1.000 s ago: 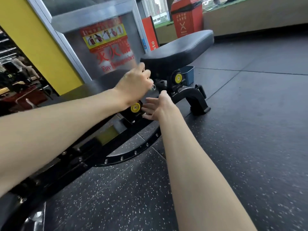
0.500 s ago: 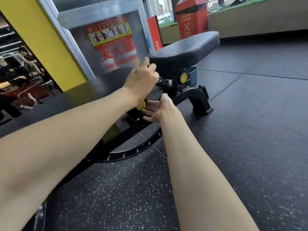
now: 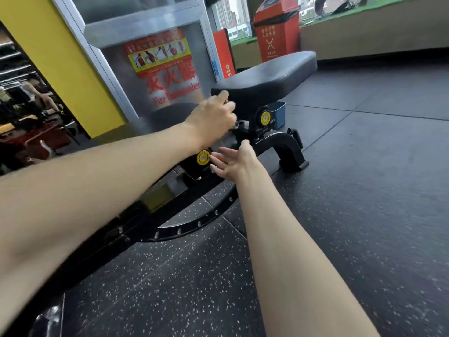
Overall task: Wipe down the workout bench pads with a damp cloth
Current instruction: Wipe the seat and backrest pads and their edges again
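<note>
Knob (image 3: pixel 235 126) still in L hand (image 3: pixel 213 120) grip | R hand (image 3: pixel 233 161) spread wider

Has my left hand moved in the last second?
Yes, slightly: the left hand has shifted away from the yellow knob, toward the seat pad.

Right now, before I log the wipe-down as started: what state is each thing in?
Seat pad: mounted, roughly level.
Left hand: curled round a metal knob under the pad.
Right hand: open, fingers straight, beside the yellow disc.
Red bin: lid shut.
Cloth: not in view.
</note>
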Tool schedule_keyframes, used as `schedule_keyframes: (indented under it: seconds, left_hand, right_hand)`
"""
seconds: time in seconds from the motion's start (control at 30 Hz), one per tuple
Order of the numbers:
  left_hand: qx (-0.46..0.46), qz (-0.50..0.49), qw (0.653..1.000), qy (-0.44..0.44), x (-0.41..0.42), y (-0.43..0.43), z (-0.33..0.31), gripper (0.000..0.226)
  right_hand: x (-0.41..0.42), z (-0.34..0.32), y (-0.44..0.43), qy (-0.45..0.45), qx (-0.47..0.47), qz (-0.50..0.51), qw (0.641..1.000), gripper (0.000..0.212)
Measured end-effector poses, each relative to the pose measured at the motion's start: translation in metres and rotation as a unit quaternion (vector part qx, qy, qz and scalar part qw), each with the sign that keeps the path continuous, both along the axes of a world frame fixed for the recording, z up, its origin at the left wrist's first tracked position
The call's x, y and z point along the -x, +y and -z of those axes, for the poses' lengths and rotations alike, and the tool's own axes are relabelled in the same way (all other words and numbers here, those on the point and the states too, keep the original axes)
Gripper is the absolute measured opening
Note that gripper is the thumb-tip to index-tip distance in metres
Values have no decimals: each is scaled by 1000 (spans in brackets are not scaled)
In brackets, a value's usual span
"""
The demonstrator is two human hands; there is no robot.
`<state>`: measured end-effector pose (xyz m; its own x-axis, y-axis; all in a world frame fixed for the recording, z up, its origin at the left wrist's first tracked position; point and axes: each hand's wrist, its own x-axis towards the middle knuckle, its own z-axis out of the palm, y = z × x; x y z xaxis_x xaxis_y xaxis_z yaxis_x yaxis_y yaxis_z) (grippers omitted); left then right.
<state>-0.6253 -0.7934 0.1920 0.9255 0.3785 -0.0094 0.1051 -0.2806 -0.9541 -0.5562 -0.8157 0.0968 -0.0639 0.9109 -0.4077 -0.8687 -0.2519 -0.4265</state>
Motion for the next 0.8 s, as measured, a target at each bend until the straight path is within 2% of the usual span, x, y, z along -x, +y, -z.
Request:
schedule_keyframes:
  seconds: [0.13,0.2,0.33,0.5,0.6,0.8]
  left_hand:
    - [32,-102,993,-54,-17,21,14,27]
    - [32,-78,994,-63,-7,18,20,28]
    - [2,-28,1000,1,31,7,26,28]
    - [79,47,995,-49,60,6,25,27]
    - [104,91,987,-77,71,2,23,41]
    - [136,116,979,-95,98,-17,25,38]
  right_hand:
    - [23,1,3,69,-44,-6,997,79]
    - [24,1,7,74,-41,1,996,79]
    - [16,3,6,45,-41,-3,998,76]
    - [7,-10,4,-19,-62,-24,998,70]
    - [14,-13,1,-69,-66,-53,994,55]
    - [37,-15,2,-130,-77,-121,981,31]
